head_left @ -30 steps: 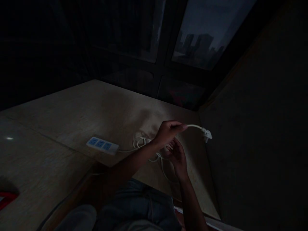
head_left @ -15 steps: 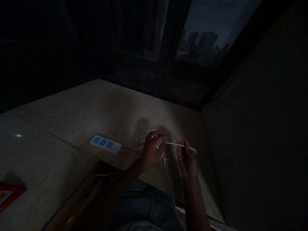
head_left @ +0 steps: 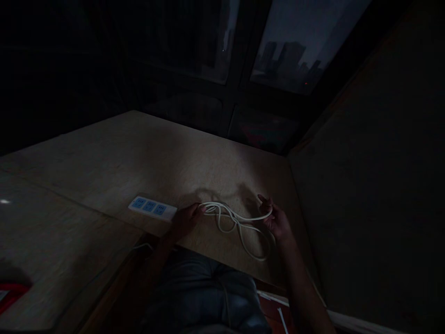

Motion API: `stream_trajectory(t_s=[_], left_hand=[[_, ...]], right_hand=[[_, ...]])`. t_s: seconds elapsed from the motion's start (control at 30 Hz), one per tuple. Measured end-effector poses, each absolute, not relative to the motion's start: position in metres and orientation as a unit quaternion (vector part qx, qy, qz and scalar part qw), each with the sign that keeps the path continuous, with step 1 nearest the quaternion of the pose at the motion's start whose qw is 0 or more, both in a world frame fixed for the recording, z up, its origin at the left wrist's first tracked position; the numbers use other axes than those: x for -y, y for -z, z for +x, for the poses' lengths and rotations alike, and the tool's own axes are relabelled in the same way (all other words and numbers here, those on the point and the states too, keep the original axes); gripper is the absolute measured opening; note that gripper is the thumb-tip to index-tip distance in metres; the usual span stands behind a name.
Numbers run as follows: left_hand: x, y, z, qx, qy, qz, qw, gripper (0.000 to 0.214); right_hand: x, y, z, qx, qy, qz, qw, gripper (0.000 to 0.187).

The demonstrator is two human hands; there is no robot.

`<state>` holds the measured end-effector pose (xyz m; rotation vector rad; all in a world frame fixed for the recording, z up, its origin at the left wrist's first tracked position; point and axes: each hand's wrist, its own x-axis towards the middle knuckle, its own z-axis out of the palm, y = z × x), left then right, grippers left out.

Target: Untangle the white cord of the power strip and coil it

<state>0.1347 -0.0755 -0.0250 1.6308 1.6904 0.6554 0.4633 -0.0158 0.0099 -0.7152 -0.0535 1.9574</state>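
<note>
A white power strip (head_left: 152, 208) with blue sockets lies on a wooden table (head_left: 114, 157) in a dim room. Its white cord (head_left: 236, 225) runs right from it in loose loops over the table top. My left hand (head_left: 187, 218) pinches the cord just right of the strip, low against the table. My right hand (head_left: 276, 220) is closed round the far end of the loops, near the table's right side. The plug is hidden.
A dark panel wall (head_left: 365, 195) rises at the table's right edge. Dark windows (head_left: 299, 46) with a city skyline stand behind. A red-edged object (head_left: 9, 294) lies at the lower left. My lap in jeans (head_left: 208, 297) is below the table's front edge.
My hands have dropped from raised to table level and moved apart, stretching the loops between them. The plug, held up at the right a second ago, is no longer in sight.
</note>
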Motion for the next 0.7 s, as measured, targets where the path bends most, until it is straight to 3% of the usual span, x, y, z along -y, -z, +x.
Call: stream_trajectory(t_s=[0.23, 0.33, 0.43, 0.7], left_hand=[[0.062, 0.053, 0.121, -0.489, -0.472, 0.445, 0.583, 0.083], [0.064, 0.052, 0.119, -0.483, -0.476, 0.417, 0.605, 0.07], [0.07, 0.04, 0.121, -0.494, -0.459, 0.422, 0.607, 0.063], [0.076, 0.025, 0.114, -0.488, -0.512, 0.359, 0.609, 0.067]], right_hand=[[0.02, 0.004, 0.469, 0.241, -0.759, -0.445, 0.41, 0.037], [0.022, 0.016, 0.466, 0.346, -0.676, -0.503, 0.413, 0.052], [0.02, 0.028, 0.467, 0.383, -0.615, -0.519, 0.454, 0.055], [0.004, 0.035, 0.488, 0.315, -0.555, -0.468, 0.611, 0.034]])
